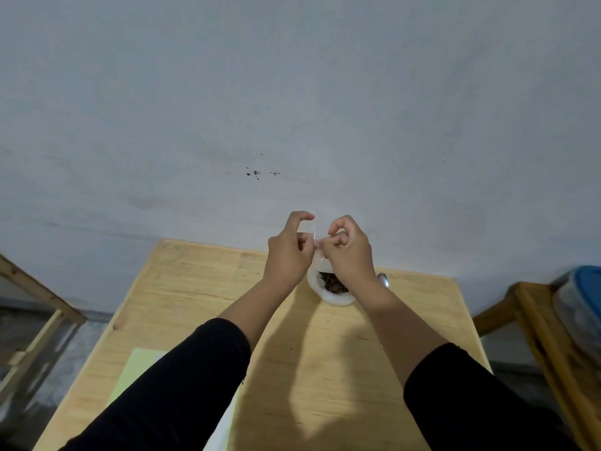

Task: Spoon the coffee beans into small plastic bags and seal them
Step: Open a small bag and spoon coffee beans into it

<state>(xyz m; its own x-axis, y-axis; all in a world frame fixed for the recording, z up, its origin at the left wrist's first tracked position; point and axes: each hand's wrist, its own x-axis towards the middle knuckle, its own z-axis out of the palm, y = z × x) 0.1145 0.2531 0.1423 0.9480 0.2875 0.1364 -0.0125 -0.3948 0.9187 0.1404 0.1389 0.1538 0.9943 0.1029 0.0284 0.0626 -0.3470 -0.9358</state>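
Observation:
A small clear plastic bag (314, 236) is held up between both hands above the far end of the wooden table (182, 288). My left hand (290, 247) pinches its left edge, and my right hand (349, 247) pinches its right edge. Below the hands sits a white container (335, 299) with dark coffee beans (331, 283) in it. A metal spoon (384, 280) lies just right of the container, mostly hidden by my right wrist.
A pale yellow sheet (136, 369) lies on the table's near left, partly under my left sleeve. A wooden frame (39, 294) stands at the left. At the right, a wooden stand (536, 320) carries a clear box with a blue lid (585, 281). A grey wall is behind.

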